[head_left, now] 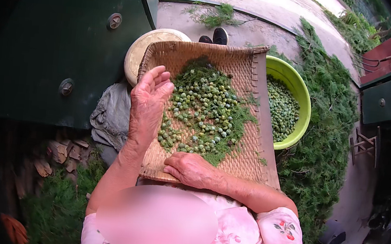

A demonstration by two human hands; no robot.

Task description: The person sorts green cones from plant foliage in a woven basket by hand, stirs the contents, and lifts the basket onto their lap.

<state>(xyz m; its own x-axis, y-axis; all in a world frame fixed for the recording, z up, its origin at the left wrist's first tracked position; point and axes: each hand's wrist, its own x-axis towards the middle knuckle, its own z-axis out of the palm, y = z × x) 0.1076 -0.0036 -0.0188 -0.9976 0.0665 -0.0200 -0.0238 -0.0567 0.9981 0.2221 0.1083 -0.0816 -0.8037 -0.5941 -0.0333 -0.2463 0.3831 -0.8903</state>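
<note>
A woven winnowing basket sits in front of me, its raised rim on the far side. Small round green cones lie spread over its weave, mixed with feathery green sprigs. Along the basket's left side, my left hand is raised with fingers loosely bent and apart, holding nothing I can see. My right hand lies across the near edge, its fingers curled and closed on the rim there. The undersides of these fingers are hidden.
A lime-green tub to the right holds many similar cones. Cut green branches are heaped beyond it. A round pale stool top stands behind the basket's left corner, near a grey cloth. Dark green doors flank the left; split firewood lies below.
</note>
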